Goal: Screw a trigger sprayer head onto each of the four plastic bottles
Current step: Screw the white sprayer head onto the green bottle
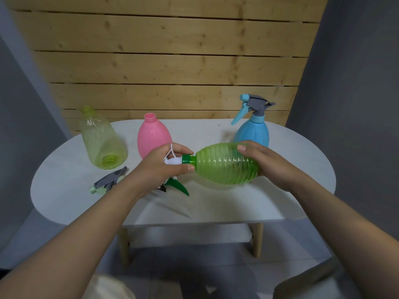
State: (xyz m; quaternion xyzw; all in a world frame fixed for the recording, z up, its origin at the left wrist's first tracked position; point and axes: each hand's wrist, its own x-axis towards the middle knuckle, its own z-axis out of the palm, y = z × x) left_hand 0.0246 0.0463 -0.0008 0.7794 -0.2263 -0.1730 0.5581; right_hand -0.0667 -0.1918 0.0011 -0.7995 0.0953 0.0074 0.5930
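Blue bottle point(252, 134) capped. Right hand point(267, 162) grips green bottle point(226, 165), left hand point(164, 167) clenches sprayer point(172, 160) at neck (seating unclear). Pink bottle point(153, 139), yellow bottle point(101, 139) open.

looks like a plain room at home, or a staged corner of one. i stand over a small white oval table point(302, 147) on wooden legs point(258, 240), against a pine plank wall point(172, 50) between grey walls point(356, 83), grey floor tiles point(172, 266) below.

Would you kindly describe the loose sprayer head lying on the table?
Start at the white table, left front edge. There, before the tipped pale yellow-green bottle, lies the grey sprayer head. Unlike the others, it sits on no bottle and no hand holds it.
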